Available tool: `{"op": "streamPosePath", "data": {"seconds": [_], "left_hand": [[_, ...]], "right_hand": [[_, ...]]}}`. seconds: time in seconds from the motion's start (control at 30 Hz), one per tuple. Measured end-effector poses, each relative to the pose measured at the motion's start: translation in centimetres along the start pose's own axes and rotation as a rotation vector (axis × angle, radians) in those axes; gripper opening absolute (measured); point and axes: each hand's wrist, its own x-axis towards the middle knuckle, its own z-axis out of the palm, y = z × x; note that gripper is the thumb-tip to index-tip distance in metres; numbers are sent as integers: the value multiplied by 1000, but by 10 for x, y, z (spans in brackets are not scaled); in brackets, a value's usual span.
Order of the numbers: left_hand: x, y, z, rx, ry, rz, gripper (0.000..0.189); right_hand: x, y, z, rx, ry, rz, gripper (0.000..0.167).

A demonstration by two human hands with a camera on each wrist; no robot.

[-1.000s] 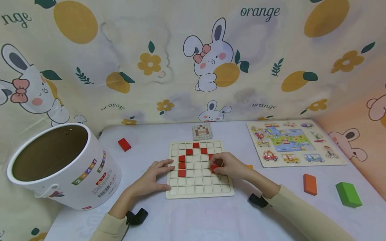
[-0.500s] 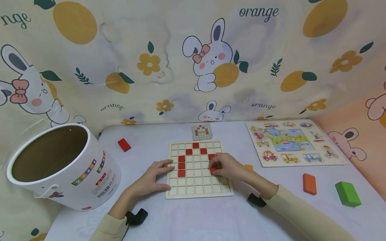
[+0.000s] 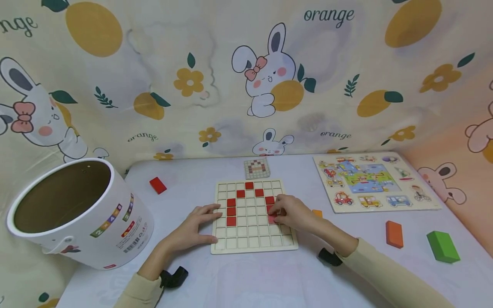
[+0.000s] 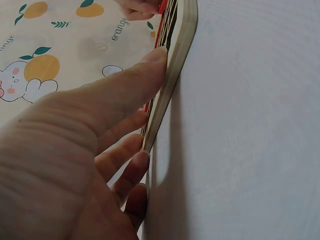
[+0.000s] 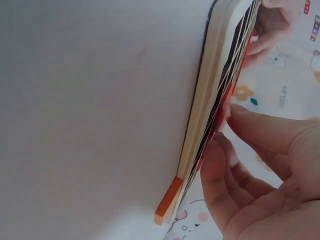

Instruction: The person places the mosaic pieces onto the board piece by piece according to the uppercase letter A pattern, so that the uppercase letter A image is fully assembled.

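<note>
Seating, centre frame: red tile, pinched in right grip; best pressed level. Board: best kept still by left grip, spread wide.

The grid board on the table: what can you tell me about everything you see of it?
The grid board looks like pale wood, squarish with rounded corners, its top divided into small cells by thin lines. Red tiles fill some cells in an arch-like pattern. It lies flat on the white table. The left hand touches its left edge; the right hand pinches a red tile on its right side.
</note>
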Motion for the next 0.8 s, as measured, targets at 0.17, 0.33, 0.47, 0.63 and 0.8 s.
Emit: {"op": "streamPosePath", "data": {"seconds": [0.17,0.33,0.47,0.63,0.8], "left_hand": [[0,-1,1,6,-5,0,73],[1,-1,1,-8,-5,21,73],[1,0,2,-15,-5,23,73],[1,1,1,-14,-10,5,74],[0,0,0,-13,-2,-5,74]], "right_hand": [[-7,3,-8,-30,16,-4,13],[-25,15,-30,-26,105,34,14],[-45,35,-49,-11,122,101,21],[-68,56,-58,31,41,168,33],[-74,63,-53,23,72,134,31]]}}
